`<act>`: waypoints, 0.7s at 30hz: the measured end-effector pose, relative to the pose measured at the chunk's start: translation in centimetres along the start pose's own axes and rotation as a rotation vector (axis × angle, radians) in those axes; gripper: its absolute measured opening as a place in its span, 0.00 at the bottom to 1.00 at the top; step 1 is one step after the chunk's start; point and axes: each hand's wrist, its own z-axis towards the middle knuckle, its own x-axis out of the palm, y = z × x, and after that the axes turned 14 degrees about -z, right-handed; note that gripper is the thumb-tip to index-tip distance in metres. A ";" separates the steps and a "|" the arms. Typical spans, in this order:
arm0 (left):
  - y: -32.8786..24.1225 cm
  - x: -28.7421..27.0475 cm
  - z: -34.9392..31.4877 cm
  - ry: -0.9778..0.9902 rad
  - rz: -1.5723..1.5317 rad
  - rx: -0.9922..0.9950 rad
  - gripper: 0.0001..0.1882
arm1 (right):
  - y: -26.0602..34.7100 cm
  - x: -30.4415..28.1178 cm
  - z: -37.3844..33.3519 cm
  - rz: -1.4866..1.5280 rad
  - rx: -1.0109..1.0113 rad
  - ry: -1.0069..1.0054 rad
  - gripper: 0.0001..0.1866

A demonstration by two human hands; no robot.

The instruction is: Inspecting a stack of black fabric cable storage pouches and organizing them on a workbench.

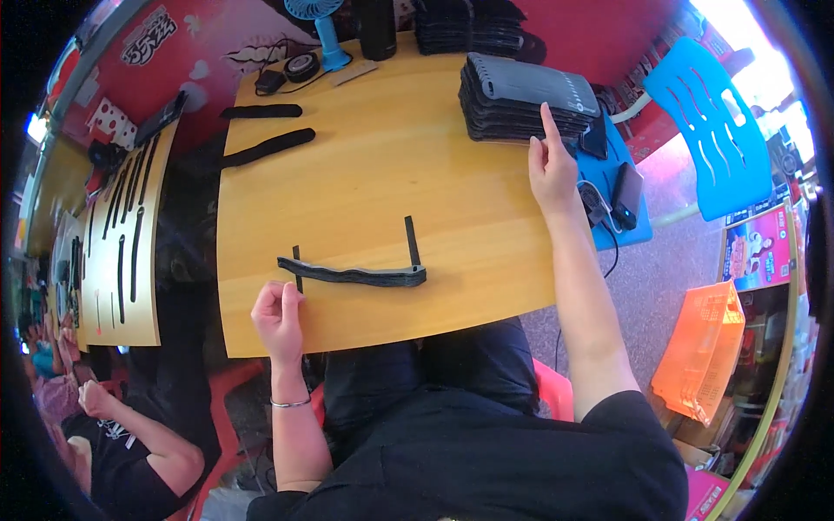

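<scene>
A folded dark grey and black fabric band (352, 273) lies across the near part of the table. Two narrow black strips cross it, a left strip (296, 254) and a right strip (411, 239). Thumb and fingers of my left hand (278, 323) are closed at the near end of the left strip, seemingly pinching it. My right hand (554, 174) is at a thick stack of flat black and grey pouches (526, 87). Its index finger is stretched out over the top pouch, the thumb is raised, and the other fingers are partly hidden.
Two black bands (269, 149) lie at the table's far left. A blue fan (326, 35), a dark bottle (373, 30) and a black pile (469, 28) stand at the back. Right of the table are a blue chair (708, 130) and an orange crate (699, 347). Another person (139, 443) sits at left.
</scene>
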 end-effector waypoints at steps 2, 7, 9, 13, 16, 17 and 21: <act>0.1 -0.2 0.0 0.016 0.017 0.004 0.12 | 0.2 -0.2 0.0 -0.045 -0.035 0.008 0.32; 0.0 0.1 0.0 0.010 0.016 0.004 0.12 | 0.3 -0.3 0.1 -0.051 -0.046 0.011 0.31; -0.1 -0.1 0.0 0.003 0.013 -0.007 0.12 | 0.6 -0.3 0.1 -0.055 -0.035 0.021 0.31; 0.1 -0.2 0.1 0.021 0.025 0.018 0.12 | 0.2 -0.2 -0.1 0.025 -0.020 -0.001 0.27; 0.1 -0.2 0.0 0.017 0.025 0.015 0.12 | 0.2 -0.2 -0.1 0.028 -0.027 -0.015 0.24; 0.2 -0.2 0.0 0.013 0.020 0.008 0.12 | 0.2 -0.2 -0.1 0.020 -0.066 -0.039 0.23; 0.0 -0.1 0.0 0.009 0.012 0.017 0.12 | 0.3 -0.1 -0.1 -0.026 -0.073 -0.029 0.23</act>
